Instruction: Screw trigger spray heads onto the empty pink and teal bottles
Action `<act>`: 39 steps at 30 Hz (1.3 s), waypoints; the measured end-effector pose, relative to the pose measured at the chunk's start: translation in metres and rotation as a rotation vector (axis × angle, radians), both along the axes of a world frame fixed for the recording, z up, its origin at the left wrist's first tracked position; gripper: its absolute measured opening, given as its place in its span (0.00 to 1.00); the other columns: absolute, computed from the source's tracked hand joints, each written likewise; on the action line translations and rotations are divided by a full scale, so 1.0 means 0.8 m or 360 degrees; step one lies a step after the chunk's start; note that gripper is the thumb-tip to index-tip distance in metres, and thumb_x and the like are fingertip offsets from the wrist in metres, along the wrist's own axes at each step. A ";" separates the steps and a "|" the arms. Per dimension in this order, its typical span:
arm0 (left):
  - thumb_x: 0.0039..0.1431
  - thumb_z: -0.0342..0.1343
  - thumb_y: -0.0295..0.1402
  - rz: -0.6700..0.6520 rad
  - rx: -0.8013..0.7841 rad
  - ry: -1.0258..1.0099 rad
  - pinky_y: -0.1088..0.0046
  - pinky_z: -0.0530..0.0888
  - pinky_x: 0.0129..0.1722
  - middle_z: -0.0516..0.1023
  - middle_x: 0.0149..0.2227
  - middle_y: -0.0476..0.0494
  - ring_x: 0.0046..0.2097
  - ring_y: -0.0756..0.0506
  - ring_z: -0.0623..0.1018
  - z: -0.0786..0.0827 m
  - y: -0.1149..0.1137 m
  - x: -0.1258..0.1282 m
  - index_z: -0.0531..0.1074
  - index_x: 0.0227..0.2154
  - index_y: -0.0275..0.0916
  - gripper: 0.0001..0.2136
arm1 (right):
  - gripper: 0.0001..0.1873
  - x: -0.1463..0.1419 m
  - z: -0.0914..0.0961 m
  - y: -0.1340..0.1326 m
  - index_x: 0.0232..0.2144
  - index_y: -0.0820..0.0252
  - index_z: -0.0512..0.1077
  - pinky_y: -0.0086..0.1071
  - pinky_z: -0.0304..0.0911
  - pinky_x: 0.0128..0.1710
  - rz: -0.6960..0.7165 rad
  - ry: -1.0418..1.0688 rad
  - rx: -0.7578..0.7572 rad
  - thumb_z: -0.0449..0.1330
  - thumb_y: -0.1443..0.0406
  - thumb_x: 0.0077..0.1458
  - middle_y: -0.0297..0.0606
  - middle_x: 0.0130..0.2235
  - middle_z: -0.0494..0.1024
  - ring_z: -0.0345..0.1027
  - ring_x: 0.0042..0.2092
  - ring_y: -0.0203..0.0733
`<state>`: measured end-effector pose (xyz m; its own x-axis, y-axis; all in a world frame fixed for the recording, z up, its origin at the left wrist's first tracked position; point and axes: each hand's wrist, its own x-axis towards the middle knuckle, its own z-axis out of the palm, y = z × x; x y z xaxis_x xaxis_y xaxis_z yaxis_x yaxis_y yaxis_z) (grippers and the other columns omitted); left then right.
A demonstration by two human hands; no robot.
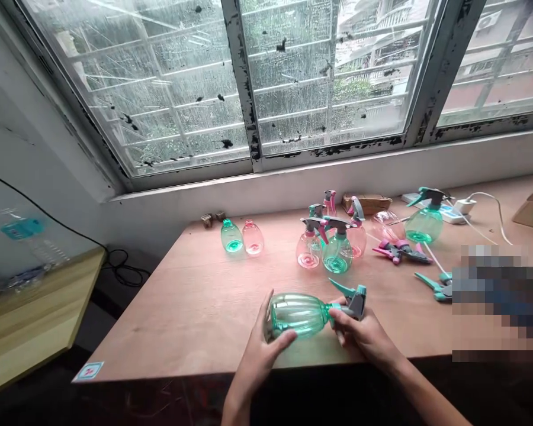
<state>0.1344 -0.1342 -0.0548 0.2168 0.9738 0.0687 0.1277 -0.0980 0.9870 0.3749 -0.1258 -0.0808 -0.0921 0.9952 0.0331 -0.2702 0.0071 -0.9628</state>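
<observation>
L hand [263, 349] cupped wide round base of green bottle [297, 315]; R hand [368, 334] pinching spray head [359, 302] near neck, fingers close together. Bottle's sideways, nr table [182, 319] front edge. Prob best: base steady, light grip, head in line w/ neck, turn evenly.

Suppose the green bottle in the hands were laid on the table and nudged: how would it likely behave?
The green bottle might start to roll on its rounded body, but the spray head with its jutting lever would probably stop it. It seems light for its size, since no liquid shows through its clear wall. Its glossy surface may be slippery.
</observation>
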 end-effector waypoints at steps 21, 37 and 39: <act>0.55 0.66 0.40 -0.0068 -0.0128 -0.0274 0.57 0.56 0.69 0.57 0.71 0.40 0.70 0.36 0.60 -0.002 0.011 0.030 0.52 0.68 0.47 0.41 | 0.14 0.024 -0.009 0.008 0.35 0.60 0.69 0.25 0.55 0.21 -0.0068 0.0176 -0.0025 0.68 0.57 0.58 0.30 0.24 0.74 0.65 0.20 0.30; 0.48 0.72 0.32 -0.0187 -0.0250 -0.0487 0.54 0.60 0.68 0.65 0.67 0.39 0.66 0.34 0.67 -0.005 0.008 0.033 0.41 0.71 0.51 0.54 | 0.16 0.026 -0.002 0.000 0.37 0.60 0.71 0.29 0.58 0.23 -0.0088 -0.0046 0.0030 0.67 0.55 0.58 0.32 0.26 0.76 0.66 0.21 0.33; 0.48 0.72 0.32 -0.0167 -0.0278 -0.0462 0.53 0.57 0.68 0.64 0.68 0.39 0.67 0.35 0.65 -0.006 0.008 0.034 0.36 0.71 0.51 0.57 | 0.16 0.026 -0.002 0.001 0.37 0.60 0.71 0.29 0.58 0.23 -0.0104 -0.0058 0.0024 0.67 0.54 0.58 0.32 0.26 0.76 0.66 0.21 0.34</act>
<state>0.1618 -0.1279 -0.0592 0.3118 0.9499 -0.0234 -0.1627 0.0777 0.9836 0.3959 -0.1247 -0.0820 -0.0284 0.9985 0.0461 -0.2332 0.0382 -0.9717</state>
